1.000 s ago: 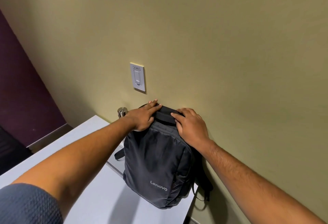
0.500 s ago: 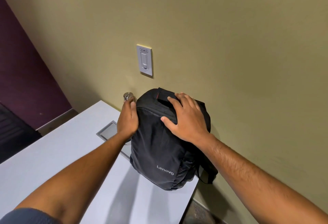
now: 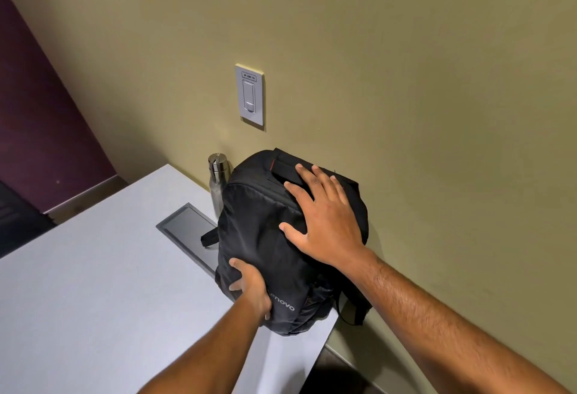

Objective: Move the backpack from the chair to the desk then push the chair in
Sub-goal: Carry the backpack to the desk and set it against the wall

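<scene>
A black Lenovo backpack (image 3: 259, 231) stands on the white desk (image 3: 93, 300) at its far right corner, leaning against the olive wall. My right hand (image 3: 324, 222) lies flat with spread fingers on the pack's upper front, near its top handle. My left hand (image 3: 249, 284) grips the fabric of the pack's lower left front, partly covering the logo. A strap hangs off the desk's right edge. The chair is out of view.
A steel water bottle (image 3: 217, 181) stands against the wall just left of the backpack. A grey cable hatch (image 3: 187, 228) is set into the desk, partly under the pack. A wall switch (image 3: 249, 94) sits above. The desk's right edge (image 3: 324, 343) drops to the floor.
My left hand has dropped from the pack's upper left side to its lower front and gripped it. The right hand stays on top. The bottle now shows fully.
</scene>
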A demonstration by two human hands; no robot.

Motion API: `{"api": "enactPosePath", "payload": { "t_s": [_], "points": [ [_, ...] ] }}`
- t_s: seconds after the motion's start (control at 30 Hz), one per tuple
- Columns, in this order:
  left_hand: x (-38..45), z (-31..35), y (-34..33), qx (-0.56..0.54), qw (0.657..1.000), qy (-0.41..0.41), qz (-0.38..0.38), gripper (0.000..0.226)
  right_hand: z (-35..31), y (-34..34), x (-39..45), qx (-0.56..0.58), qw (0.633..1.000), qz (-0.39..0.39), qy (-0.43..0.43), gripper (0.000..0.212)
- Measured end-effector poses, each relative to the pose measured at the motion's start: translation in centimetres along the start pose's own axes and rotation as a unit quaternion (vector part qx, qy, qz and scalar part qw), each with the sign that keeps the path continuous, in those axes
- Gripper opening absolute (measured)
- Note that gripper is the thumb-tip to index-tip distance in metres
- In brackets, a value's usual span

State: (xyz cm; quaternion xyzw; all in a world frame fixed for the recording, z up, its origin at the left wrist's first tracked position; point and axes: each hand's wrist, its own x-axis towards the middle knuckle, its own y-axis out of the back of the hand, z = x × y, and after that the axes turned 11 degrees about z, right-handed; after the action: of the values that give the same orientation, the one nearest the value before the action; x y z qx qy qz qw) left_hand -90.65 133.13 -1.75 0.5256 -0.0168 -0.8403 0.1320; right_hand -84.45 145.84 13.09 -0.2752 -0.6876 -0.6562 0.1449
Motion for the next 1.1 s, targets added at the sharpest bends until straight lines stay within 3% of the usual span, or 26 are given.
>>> {"api": "enactPosePath", "payload": {
  "t_s": [0.3, 0.53, 0.77, 0.9, 1.1],
  "points": [
    [0.4, 2.6, -6.7, -0.01, 1.0, 0.001, 0.007, 0.102, 2.9, -0.5, 1.6, 0.007, 0.999, 0.005, 0.035, 0.066],
    [1.1, 3.0, -7.0, 0.009, 1.0, 0.01, 0.018, 0.103, 4.0, -1.4, 1.9, 0.014, 0.998, 0.034, 0.054, 0.047],
    [2.4, 3.5, -3.9, 0.09, 0.991, -0.091, -0.045, 0.111, 4.0, -1.5, 1.9, 0.041, 0.997, 0.043, 0.042, 0.045],
    [1.3, 4.4, -1.7, 0.22, 0.935, -0.277, 0.005, 0.085, 3.4, -0.7, 1.5, 0.051, 0.998, 0.026, 0.014, 0.049],
    [0.5, 4.8, 2.3, 0.36, 0.784, -0.505, 0.019, 0.072, 1.2, 0.2, -0.5, 0.04, 0.998, 0.024, -0.039, 0.061]
  ]
}}
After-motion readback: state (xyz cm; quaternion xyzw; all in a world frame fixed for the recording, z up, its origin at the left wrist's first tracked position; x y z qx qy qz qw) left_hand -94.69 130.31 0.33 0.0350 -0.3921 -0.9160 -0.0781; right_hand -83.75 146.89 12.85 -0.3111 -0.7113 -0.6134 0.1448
